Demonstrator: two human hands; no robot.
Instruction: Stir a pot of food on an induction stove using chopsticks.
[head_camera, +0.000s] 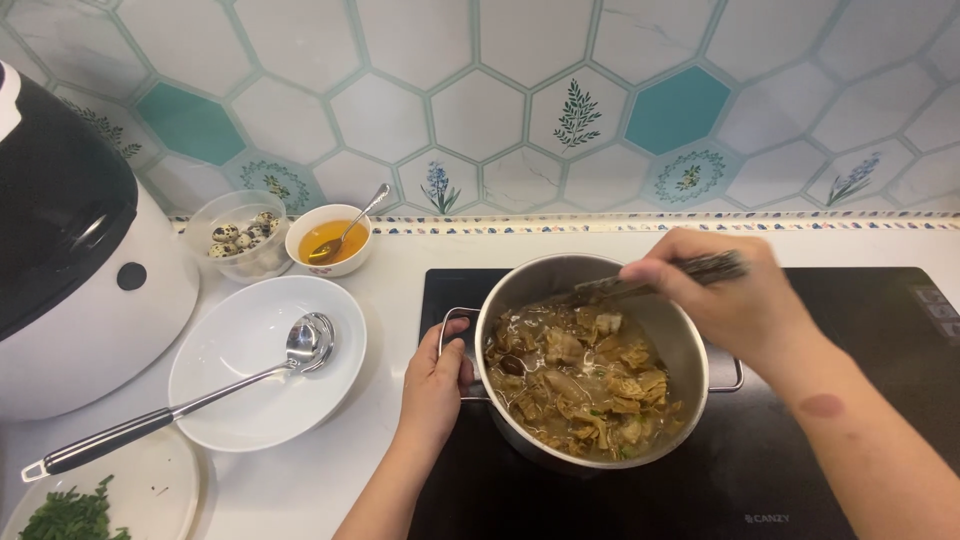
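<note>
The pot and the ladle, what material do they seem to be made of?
The pot, held by the left hand, looks like brushed stainless steel: dull grey sheen. The ladle looks like polished steel, its bowl mirror-bright, with a dark grip, perhaps plastic.

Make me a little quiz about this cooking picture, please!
1. True or false: the left hand grips the handle of the steel pot.
2. What rests in the white bowl? A) a ladle B) a fork C) a whisk
3. Fill in: the right hand holds dark ______ over the pot.

Key: 1 true. 2 A, the ladle. 3 chopsticks.
</note>
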